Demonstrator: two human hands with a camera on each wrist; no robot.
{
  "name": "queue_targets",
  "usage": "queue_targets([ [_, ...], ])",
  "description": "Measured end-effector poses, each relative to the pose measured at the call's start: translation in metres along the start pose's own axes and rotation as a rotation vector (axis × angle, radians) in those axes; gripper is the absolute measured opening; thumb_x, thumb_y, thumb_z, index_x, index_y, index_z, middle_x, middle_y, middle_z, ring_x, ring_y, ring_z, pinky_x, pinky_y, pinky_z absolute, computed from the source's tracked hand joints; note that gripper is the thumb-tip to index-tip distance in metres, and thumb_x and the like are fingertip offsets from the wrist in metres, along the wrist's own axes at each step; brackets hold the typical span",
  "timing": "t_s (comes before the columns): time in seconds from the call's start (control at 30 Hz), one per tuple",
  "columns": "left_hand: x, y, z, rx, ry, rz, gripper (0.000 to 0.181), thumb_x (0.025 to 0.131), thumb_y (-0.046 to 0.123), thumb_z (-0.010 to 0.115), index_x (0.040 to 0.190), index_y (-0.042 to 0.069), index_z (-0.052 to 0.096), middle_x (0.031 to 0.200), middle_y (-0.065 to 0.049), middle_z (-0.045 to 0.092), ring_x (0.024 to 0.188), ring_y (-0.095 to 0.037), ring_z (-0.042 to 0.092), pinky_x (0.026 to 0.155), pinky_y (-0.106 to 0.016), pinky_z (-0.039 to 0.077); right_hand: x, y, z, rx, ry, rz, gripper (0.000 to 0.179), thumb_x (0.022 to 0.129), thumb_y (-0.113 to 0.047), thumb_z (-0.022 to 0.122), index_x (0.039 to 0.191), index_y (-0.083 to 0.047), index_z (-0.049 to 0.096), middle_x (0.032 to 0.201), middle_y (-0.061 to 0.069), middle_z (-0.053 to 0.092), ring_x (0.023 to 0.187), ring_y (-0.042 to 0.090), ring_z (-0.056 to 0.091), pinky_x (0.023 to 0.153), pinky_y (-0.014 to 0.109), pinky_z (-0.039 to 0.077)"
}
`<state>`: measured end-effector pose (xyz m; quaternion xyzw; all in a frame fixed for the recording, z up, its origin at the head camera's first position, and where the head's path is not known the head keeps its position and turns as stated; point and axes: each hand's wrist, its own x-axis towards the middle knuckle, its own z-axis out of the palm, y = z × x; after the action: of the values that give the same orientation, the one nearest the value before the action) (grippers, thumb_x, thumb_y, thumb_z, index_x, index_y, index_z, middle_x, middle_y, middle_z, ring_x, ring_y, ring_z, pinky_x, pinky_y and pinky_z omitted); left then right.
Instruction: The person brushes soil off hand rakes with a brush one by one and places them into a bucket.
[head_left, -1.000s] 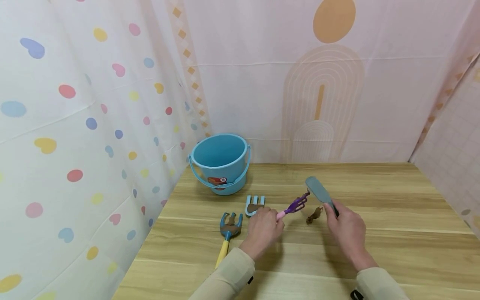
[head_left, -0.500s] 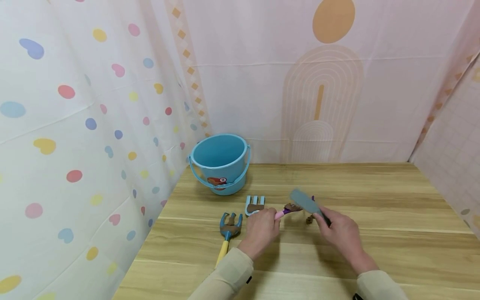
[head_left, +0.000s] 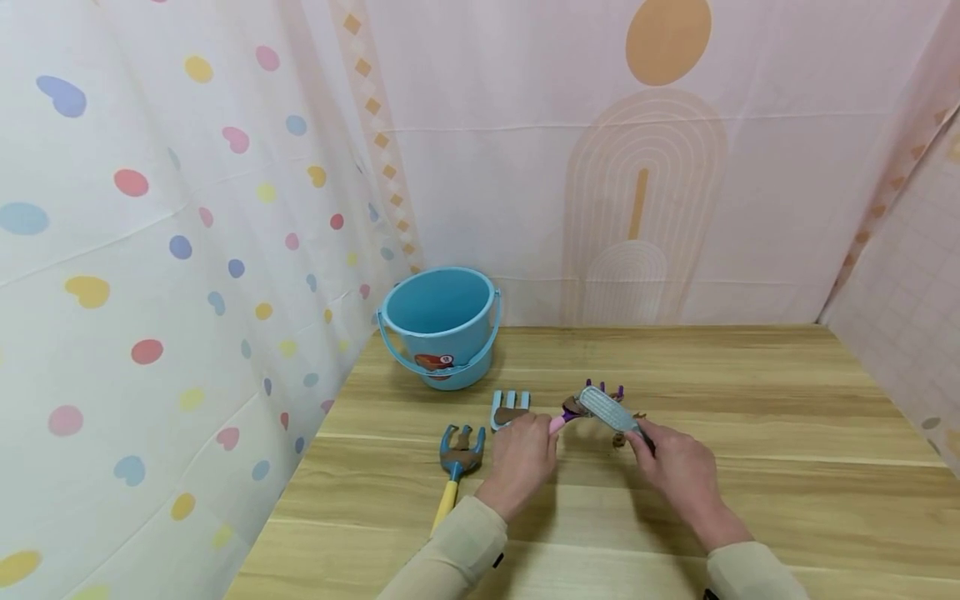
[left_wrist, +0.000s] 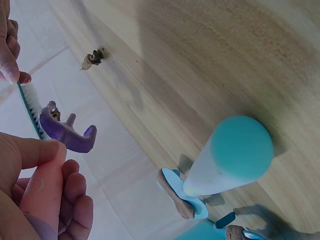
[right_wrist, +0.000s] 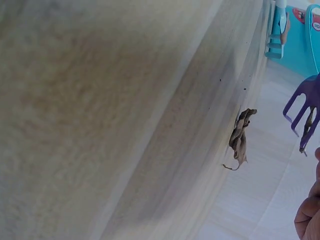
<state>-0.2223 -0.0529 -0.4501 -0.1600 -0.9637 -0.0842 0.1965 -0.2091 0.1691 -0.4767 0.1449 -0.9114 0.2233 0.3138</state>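
Observation:
My left hand (head_left: 522, 454) grips the pink handle (left_wrist: 46, 187) of a small purple hand rake (left_wrist: 65, 132), tines pointing away. Brown, mud-like stuff and a bit of dried leaf cling to its head. In my right hand (head_left: 678, 471) is a scrubbing brush (head_left: 606, 410), pinched by its dark handle and lying across the rake's head. White bristles (left_wrist: 32, 99) face the rake in the left wrist view. Below them on the wooden table lies a curled dried leaf (right_wrist: 240, 137), partly hidden in the head view.
Left of the hands lie a light-blue toy fork (head_left: 512, 400) and a blue claw rake (head_left: 461, 454) with a yellow handle, both brown-smeared. Behind them stands a blue bucket (head_left: 442, 337), handle down. Patterned curtains (head_left: 480, 192) border the table (head_left: 810, 467).
My right hand has brought the brush leftward and down onto the rake's head, and the brush has turned to show its lighter textured face. The rake has rolled, raising its tines.

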Motion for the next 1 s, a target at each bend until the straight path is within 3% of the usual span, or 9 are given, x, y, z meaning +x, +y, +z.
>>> queue_targets([
  [0.3,-0.0005,0.0002,-0.0005,0.024,0.032,0.014,0.016,0.088,0.024,0.074,0.083,0.011,0.067,0.069,0.001,0.056,0.059,-0.015,0.055,0.049,-0.031,0.043,-0.0003,0.0017,-0.0010,-0.001,-0.006,0.086,0.020,0.086,-0.020,0.076,0.099,-0.004,0.075,0.071,0.011,0.069,0.049,0.018,0.052,0.039,0.037,0.037],
  [0.53,-0.0004,0.0024,-0.0013,0.020,0.039,0.006,0.015,0.087,0.024,0.075,0.084,0.011,0.068,0.071,0.000,0.056,0.062,-0.016,0.055,0.050,-0.031,0.044,0.0003,0.0029,-0.0013,-0.013,-0.026,0.132,0.018,0.090,-0.022,0.072,0.094,-0.004,0.073,0.064,0.009,0.065,0.047,0.019,0.049,0.039,0.035,0.034],
  [0.77,-0.0010,0.0019,0.0015,-0.013,0.047,0.004,0.018,0.089,0.026,0.074,0.084,0.010,0.068,0.073,-0.001,0.056,0.065,-0.016,0.054,0.048,-0.030,0.042,0.0002,0.0076,-0.0031,-0.008,-0.045,0.185,0.023,0.093,-0.023,0.069,0.101,-0.003,0.074,0.069,0.013,0.068,0.047,0.019,0.047,0.039,0.035,0.034],
  [1.0,-0.0005,0.0017,0.0021,-0.069,0.040,-0.002,0.017,0.091,0.023,0.070,0.081,0.009,0.068,0.075,-0.003,0.056,0.069,-0.018,0.053,0.050,-0.030,0.043,-0.0001,0.0090,-0.0033,0.004,-0.046,0.199,0.021,0.093,-0.023,0.069,0.098,-0.004,0.074,0.064,0.008,0.064,0.047,0.018,0.045,0.039,0.034,0.032],
])
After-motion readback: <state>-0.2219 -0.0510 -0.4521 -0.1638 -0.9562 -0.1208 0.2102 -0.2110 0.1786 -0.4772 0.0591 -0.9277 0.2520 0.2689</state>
